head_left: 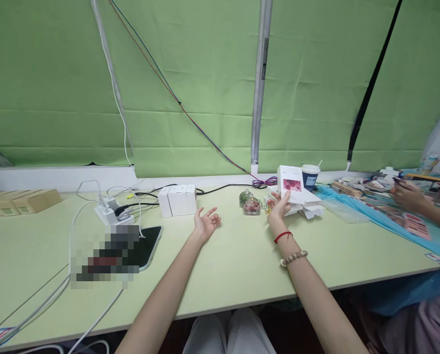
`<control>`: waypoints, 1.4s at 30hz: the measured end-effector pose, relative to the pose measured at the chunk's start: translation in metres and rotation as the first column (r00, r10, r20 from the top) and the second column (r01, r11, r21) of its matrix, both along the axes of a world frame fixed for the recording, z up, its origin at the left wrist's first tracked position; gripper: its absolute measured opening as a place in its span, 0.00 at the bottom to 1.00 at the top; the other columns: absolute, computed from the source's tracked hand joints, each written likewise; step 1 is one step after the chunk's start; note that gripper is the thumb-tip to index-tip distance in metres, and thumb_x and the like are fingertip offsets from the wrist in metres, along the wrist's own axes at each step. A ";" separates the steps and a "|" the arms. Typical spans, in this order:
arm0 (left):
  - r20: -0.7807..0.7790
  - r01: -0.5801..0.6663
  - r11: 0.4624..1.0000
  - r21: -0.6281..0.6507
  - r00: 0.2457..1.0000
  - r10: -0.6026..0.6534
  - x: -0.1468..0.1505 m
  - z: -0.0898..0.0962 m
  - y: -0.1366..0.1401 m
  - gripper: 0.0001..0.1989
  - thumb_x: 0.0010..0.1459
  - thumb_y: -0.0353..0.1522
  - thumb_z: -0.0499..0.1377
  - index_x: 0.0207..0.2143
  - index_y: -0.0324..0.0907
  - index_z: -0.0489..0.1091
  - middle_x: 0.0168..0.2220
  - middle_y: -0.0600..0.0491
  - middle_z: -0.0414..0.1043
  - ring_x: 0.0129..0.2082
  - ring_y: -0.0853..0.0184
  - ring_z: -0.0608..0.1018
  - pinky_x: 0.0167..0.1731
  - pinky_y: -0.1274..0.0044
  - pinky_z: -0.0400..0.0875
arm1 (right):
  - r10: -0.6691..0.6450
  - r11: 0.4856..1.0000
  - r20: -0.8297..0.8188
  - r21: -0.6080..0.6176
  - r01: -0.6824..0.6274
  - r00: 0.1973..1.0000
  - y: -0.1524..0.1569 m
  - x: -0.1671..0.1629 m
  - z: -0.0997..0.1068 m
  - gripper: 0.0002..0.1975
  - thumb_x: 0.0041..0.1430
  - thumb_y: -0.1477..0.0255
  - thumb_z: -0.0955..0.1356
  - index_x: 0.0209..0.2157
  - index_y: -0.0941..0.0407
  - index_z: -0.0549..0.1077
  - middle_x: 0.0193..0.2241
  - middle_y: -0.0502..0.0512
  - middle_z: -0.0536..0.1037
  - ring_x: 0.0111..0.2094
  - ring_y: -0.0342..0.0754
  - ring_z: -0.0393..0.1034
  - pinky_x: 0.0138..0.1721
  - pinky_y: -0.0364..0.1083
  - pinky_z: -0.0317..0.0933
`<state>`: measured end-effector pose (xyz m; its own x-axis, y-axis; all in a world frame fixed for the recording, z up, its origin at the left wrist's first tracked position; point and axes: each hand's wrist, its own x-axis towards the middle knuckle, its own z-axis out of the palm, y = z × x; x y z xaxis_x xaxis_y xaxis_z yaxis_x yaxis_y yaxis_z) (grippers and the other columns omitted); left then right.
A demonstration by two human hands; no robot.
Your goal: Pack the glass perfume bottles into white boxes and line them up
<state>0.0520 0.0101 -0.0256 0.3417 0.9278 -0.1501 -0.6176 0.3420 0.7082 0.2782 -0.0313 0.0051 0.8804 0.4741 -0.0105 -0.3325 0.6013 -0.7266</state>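
My left hand (207,225) rests palm up over the table, fingers loosely spread and holding nothing. Left of it stands a row of small white boxes (177,200). My right hand (278,209) is also turned palm up, its thumb apart from the curled fingers. Its thumb overlaps a white box with a pink picture (292,183); whether they touch I cannot tell. More white cartons (310,209) lie beneath and beside that box. Left of the right hand are a clear rounded container with pinkish contents (252,207) and a greenish one (244,197) behind it.
A dark paper cup (310,178) with white lid stands behind the cartons. At left are a tablet (151,246), a white power strip (105,212) with cables and brown boxes (35,200). Another person's hand (408,194) works over blue sheeting (380,221) at right.
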 end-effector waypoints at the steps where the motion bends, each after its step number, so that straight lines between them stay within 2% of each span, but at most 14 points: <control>1: 0.004 -0.002 1.000 0.000 1.000 0.002 0.000 0.000 0.000 0.20 0.53 0.39 0.44 0.40 0.33 0.64 0.17 0.51 0.62 0.20 0.64 0.70 0.21 0.75 0.64 | -0.008 1.000 0.001 -0.005 0.008 1.000 0.000 0.001 0.000 0.21 0.53 0.52 0.58 0.36 0.55 0.60 0.27 0.52 0.75 0.13 0.36 0.58 0.14 0.38 0.59; 6: 0.017 -0.002 1.000 -0.002 1.000 0.002 0.000 0.000 -0.002 0.21 0.53 0.39 0.44 0.40 0.34 0.64 0.17 0.53 0.61 0.19 0.64 0.69 0.20 0.74 0.64 | -0.028 0.998 0.031 -0.050 0.030 0.999 0.001 0.002 -0.003 0.23 0.53 0.51 0.58 0.35 0.57 0.65 0.26 0.54 0.75 0.13 0.37 0.58 0.15 0.39 0.59; 14: 0.007 -0.013 1.000 -0.010 1.000 0.013 0.001 0.002 -0.003 0.21 0.54 0.40 0.42 0.40 0.34 0.64 0.16 0.53 0.60 0.18 0.64 0.69 0.21 0.75 0.64 | 0.001 0.996 0.142 -0.083 0.011 0.990 0.006 -0.004 -0.007 0.15 0.46 0.59 0.67 0.24 0.58 0.69 0.26 0.56 0.77 0.13 0.37 0.59 0.13 0.40 0.58; 19: 0.007 -0.009 1.000 -0.006 1.000 0.009 0.001 0.001 -0.002 0.21 0.54 0.40 0.43 0.40 0.34 0.64 0.17 0.53 0.60 0.19 0.64 0.69 0.20 0.75 0.64 | 0.003 0.998 0.149 -0.067 0.007 0.989 0.006 -0.002 -0.008 0.19 0.46 0.55 0.66 0.25 0.59 0.68 0.26 0.55 0.77 0.12 0.36 0.58 0.12 0.39 0.58; 25: -0.003 -0.015 1.000 -0.007 1.000 0.015 0.002 0.003 -0.005 0.20 0.54 0.39 0.42 0.38 0.34 0.64 0.16 0.53 0.60 0.18 0.64 0.69 0.20 0.75 0.64 | 0.078 0.996 0.074 -0.051 -0.074 0.994 0.004 0.001 -0.007 0.22 0.50 0.52 0.62 0.31 0.59 0.67 0.24 0.52 0.76 0.11 0.36 0.59 0.13 0.39 0.58; 33: -0.001 -0.014 1.000 -0.004 1.000 0.014 0.002 0.001 -0.003 0.20 0.53 0.40 0.43 0.38 0.35 0.63 0.17 0.53 0.61 0.19 0.65 0.69 0.21 0.75 0.64 | 0.228 0.972 0.142 -0.095 -0.216 0.963 -0.002 -0.002 -0.005 0.25 0.54 0.52 0.59 0.39 0.60 0.70 0.18 0.47 0.71 0.10 0.35 0.57 0.13 0.37 0.55; 36: -0.015 -0.015 1.000 -0.004 1.000 0.015 0.002 0.002 -0.003 0.20 0.53 0.40 0.43 0.37 0.35 0.64 0.16 0.54 0.61 0.18 0.65 0.69 0.21 0.76 0.64 | 0.295 0.951 0.149 -0.138 -0.276 0.944 0.000 -0.002 -0.006 0.22 0.54 0.54 0.61 0.38 0.58 0.69 0.18 0.47 0.72 0.11 0.36 0.58 0.13 0.37 0.55; 38: -0.029 -0.013 1.000 0.002 0.999 0.013 0.003 0.002 -0.004 0.20 0.52 0.40 0.42 0.36 0.35 0.64 0.16 0.54 0.61 0.18 0.66 0.69 0.21 0.76 0.64 | 0.377 0.919 0.162 -0.188 -0.346 0.912 0.003 -0.004 -0.008 0.18 0.52 0.57 0.64 0.35 0.58 0.69 0.18 0.48 0.73 0.11 0.36 0.59 0.13 0.37 0.56; 40: -0.084 -0.025 0.999 0.040 0.996 0.028 0.005 0.002 -0.004 0.20 0.52 0.40 0.41 0.34 0.36 0.65 0.16 0.54 0.61 0.19 0.66 0.69 0.22 0.75 0.65 | 0.432 0.892 0.215 -0.246 -0.380 0.876 0.005 -0.007 -0.012 0.15 0.50 0.60 0.66 0.32 0.58 0.70 0.18 0.48 0.73 0.12 0.37 0.59 0.13 0.37 0.55; 42: -0.261 -0.095 0.981 0.168 0.956 0.137 0.007 0.001 -0.003 0.20 0.52 0.40 0.40 0.31 0.37 0.65 0.16 0.53 0.62 0.19 0.67 0.69 0.23 0.75 0.65 | 0.424 0.895 0.342 -0.299 -0.331 0.838 0.006 -0.010 -0.016 0.14 0.49 0.62 0.66 0.32 0.59 0.70 0.16 0.47 0.72 0.12 0.37 0.59 0.13 0.37 0.53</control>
